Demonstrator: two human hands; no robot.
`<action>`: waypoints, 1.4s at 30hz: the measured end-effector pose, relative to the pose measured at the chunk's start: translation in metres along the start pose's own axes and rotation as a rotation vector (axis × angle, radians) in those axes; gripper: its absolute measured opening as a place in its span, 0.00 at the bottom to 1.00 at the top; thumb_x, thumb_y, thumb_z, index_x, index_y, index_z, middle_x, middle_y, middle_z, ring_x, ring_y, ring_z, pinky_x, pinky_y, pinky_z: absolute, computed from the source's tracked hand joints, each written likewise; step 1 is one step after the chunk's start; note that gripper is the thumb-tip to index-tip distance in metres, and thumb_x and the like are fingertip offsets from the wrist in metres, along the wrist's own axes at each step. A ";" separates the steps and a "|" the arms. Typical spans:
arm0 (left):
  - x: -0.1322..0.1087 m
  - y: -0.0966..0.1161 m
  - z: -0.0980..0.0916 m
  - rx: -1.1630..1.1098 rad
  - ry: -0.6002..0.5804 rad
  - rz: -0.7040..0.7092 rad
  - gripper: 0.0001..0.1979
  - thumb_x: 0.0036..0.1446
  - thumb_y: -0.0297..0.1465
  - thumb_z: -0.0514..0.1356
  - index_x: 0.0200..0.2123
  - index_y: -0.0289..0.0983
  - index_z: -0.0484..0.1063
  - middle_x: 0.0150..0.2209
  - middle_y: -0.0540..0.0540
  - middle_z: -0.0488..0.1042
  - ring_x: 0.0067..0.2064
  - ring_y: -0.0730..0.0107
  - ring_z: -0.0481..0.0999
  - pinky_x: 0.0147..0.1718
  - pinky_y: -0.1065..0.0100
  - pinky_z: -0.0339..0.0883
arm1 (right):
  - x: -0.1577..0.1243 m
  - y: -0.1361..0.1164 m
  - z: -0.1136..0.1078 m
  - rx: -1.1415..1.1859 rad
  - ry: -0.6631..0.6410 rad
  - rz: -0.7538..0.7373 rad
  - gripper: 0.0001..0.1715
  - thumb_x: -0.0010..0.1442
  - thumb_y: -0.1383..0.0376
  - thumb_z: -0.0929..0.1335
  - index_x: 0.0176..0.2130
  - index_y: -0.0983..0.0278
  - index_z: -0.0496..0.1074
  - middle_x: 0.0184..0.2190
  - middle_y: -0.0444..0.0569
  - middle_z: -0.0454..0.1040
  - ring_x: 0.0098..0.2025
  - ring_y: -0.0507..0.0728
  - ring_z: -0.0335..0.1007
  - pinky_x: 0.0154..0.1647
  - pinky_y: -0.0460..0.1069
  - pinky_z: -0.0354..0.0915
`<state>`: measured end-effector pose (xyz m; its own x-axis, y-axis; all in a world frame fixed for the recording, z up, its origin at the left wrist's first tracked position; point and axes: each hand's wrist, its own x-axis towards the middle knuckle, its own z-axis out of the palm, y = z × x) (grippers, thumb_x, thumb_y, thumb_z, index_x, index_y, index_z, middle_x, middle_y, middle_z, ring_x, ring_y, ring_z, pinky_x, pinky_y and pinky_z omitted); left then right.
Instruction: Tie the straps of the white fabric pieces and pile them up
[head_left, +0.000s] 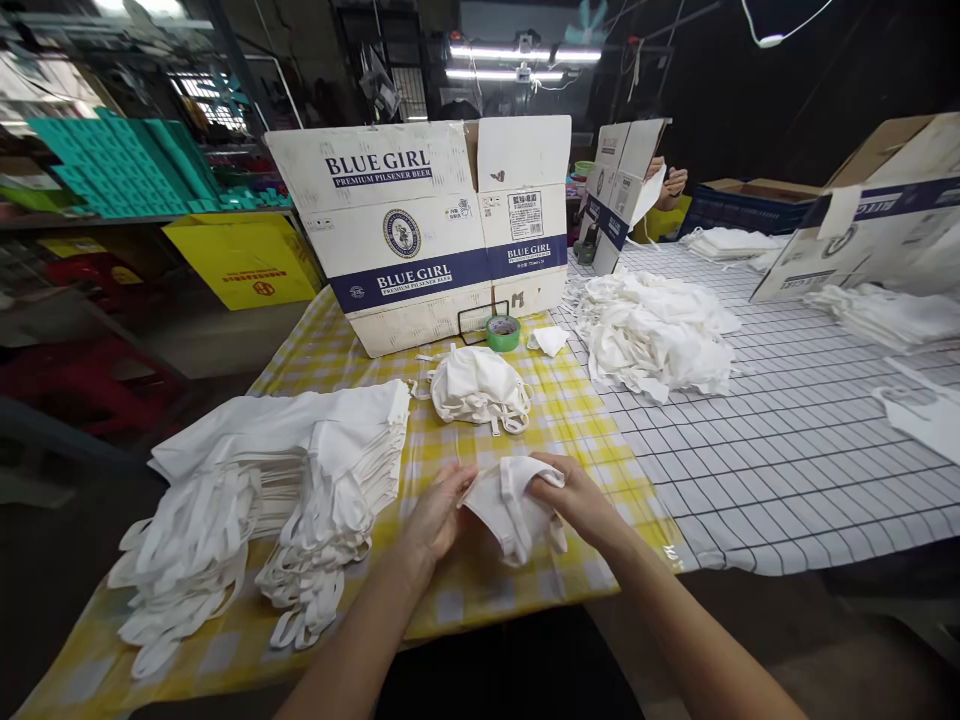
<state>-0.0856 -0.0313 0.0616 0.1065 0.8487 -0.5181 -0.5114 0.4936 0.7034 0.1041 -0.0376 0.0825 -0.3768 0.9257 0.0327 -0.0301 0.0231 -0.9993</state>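
A small white cloth piece (510, 505), folded and curved, is held between my two hands just above the table. My left hand (442, 510) pinches its left edge between thumb and fingers. My right hand (574, 500) grips its upper right side, with some fingers hidden behind the fabric. Just beyond lies a small heap of white cloth pieces with thin straps (480, 388), resembling face masks. To the left stands a neat stack of white cloth items (300, 425), their long straps hanging in bundles toward me.
A white carton (450, 240) stands at the back, with a roll of green tape (502, 333) before it. A loose white pile (656, 330) lies on the grid-patterned cloth (787, 430) to the right. Another person's hand (675, 180) shows behind a second carton (615, 190).
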 end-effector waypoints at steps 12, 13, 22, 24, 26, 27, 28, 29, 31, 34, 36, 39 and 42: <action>-0.025 0.004 0.017 0.301 -0.406 0.148 0.30 0.43 0.40 0.66 0.49 0.34 0.68 0.44 0.39 0.72 0.42 0.59 0.72 0.37 0.70 0.65 | 0.007 0.009 0.006 0.456 0.007 0.228 0.17 0.50 0.57 0.70 0.37 0.65 0.72 0.28 0.45 0.71 0.26 0.49 0.61 0.26 0.44 0.57; -0.025 0.004 0.017 0.312 -0.419 0.147 0.28 0.45 0.41 0.65 0.48 0.33 0.68 0.42 0.39 0.73 0.40 0.61 0.72 0.36 0.70 0.64 | 0.008 0.011 0.006 0.462 0.007 0.231 0.17 0.51 0.57 0.70 0.37 0.65 0.72 0.27 0.44 0.70 0.25 0.49 0.60 0.25 0.43 0.56; -0.037 0.006 0.015 0.685 -0.188 0.568 0.13 0.54 0.38 0.58 0.27 0.34 0.72 0.33 0.48 0.68 0.35 0.70 0.68 0.36 0.72 0.60 | 0.011 0.025 0.010 0.534 0.153 0.181 0.16 0.49 0.60 0.71 0.40 0.62 0.73 0.31 0.45 0.73 0.32 0.52 0.64 0.34 0.46 0.59; -0.048 0.006 0.022 0.807 -0.131 0.685 0.13 0.56 0.37 0.55 0.26 0.35 0.73 0.33 0.47 0.67 0.36 0.70 0.67 0.35 0.72 0.60 | 0.013 0.030 0.015 0.586 0.180 0.171 0.16 0.49 0.61 0.71 0.39 0.63 0.73 0.31 0.45 0.72 0.32 0.52 0.64 0.34 0.46 0.60; -0.057 0.001 0.028 0.910 -0.097 0.757 0.13 0.57 0.36 0.54 0.28 0.36 0.74 0.31 0.48 0.66 0.34 0.71 0.67 0.33 0.73 0.59 | 0.015 0.036 0.020 0.639 0.217 0.173 0.14 0.49 0.62 0.71 0.37 0.64 0.73 0.30 0.45 0.72 0.31 0.51 0.64 0.32 0.45 0.60; -0.061 -0.002 0.031 0.950 -0.091 0.770 0.13 0.58 0.36 0.53 0.29 0.36 0.74 0.30 0.48 0.66 0.33 0.71 0.66 0.32 0.73 0.59 | 0.016 0.039 0.022 0.669 0.238 0.182 0.12 0.49 0.63 0.71 0.36 0.65 0.72 0.29 0.45 0.72 0.30 0.51 0.64 0.31 0.45 0.60; -0.063 -0.007 0.033 0.981 -0.087 0.771 0.13 0.58 0.35 0.53 0.29 0.36 0.74 0.28 0.48 0.67 0.31 0.72 0.66 0.30 0.73 0.58 | 0.017 0.041 0.024 0.703 0.258 0.194 0.11 0.49 0.63 0.72 0.34 0.65 0.72 0.28 0.44 0.71 0.29 0.51 0.64 0.31 0.45 0.60; -0.063 -0.013 0.033 1.003 -0.080 0.761 0.13 0.58 0.35 0.53 0.29 0.36 0.74 0.27 0.48 0.67 0.29 0.72 0.66 0.29 0.73 0.57 | 0.017 0.042 0.026 0.740 0.275 0.205 0.10 0.49 0.63 0.72 0.33 0.65 0.72 0.27 0.44 0.71 0.28 0.51 0.64 0.31 0.45 0.61; -0.059 -0.024 0.031 1.021 -0.049 0.722 0.14 0.57 0.35 0.53 0.27 0.36 0.74 0.23 0.49 0.67 0.26 0.73 0.64 0.26 0.73 0.55 | 0.018 0.043 0.028 0.816 0.280 0.209 0.09 0.48 0.64 0.72 0.31 0.66 0.71 0.26 0.43 0.71 0.28 0.51 0.65 0.31 0.46 0.62; -0.050 -0.038 0.024 1.009 0.013 0.665 0.13 0.56 0.36 0.55 0.26 0.36 0.75 0.19 0.50 0.67 0.23 0.74 0.63 0.24 0.73 0.54 | 0.018 0.037 0.029 0.903 0.245 0.185 0.09 0.49 0.65 0.71 0.32 0.66 0.71 0.28 0.45 0.73 0.30 0.52 0.68 0.35 0.47 0.64; -0.045 -0.042 0.018 0.985 0.048 0.656 0.12 0.55 0.37 0.56 0.28 0.37 0.76 0.21 0.50 0.70 0.23 0.73 0.65 0.25 0.73 0.55 | 0.018 0.034 0.028 0.941 0.241 0.193 0.09 0.49 0.66 0.71 0.33 0.66 0.72 0.30 0.46 0.74 0.33 0.53 0.69 0.38 0.48 0.65; -0.038 -0.044 0.012 0.956 0.118 0.693 0.10 0.52 0.37 0.59 0.28 0.37 0.76 0.25 0.48 0.72 0.27 0.72 0.68 0.27 0.72 0.58 | 0.019 0.031 0.028 1.001 0.276 0.220 0.09 0.48 0.67 0.71 0.34 0.66 0.72 0.32 0.46 0.75 0.35 0.54 0.70 0.39 0.48 0.66; -0.029 -0.047 0.009 0.899 0.170 0.656 0.12 0.48 0.39 0.62 0.23 0.35 0.74 0.24 0.48 0.69 0.25 0.73 0.65 0.26 0.72 0.57 | 0.022 0.032 0.030 1.072 0.309 0.231 0.10 0.49 0.66 0.70 0.35 0.65 0.71 0.32 0.46 0.76 0.37 0.55 0.71 0.40 0.49 0.66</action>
<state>-0.0575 -0.0777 0.0483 -0.1100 0.9915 0.0702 0.3821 -0.0230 0.9238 0.0675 -0.0279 0.0521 -0.2362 0.9228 -0.3045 -0.8212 -0.3571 -0.4451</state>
